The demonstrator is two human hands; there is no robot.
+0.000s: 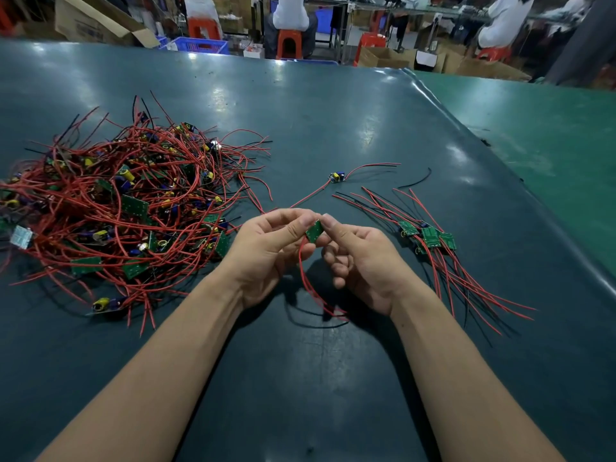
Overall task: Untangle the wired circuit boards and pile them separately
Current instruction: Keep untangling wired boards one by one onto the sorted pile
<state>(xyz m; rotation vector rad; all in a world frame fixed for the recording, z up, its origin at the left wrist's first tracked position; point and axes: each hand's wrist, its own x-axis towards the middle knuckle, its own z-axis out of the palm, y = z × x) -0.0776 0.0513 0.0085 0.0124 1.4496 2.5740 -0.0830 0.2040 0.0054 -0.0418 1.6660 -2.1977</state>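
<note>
Circuit board (314,231), small and green, is pinched between the left hand (266,251) and right hand (361,261), red wires looping beneath. Left of the hands lies the tangled heap (126,205); right of them, the sorted pile (430,238).
</note>
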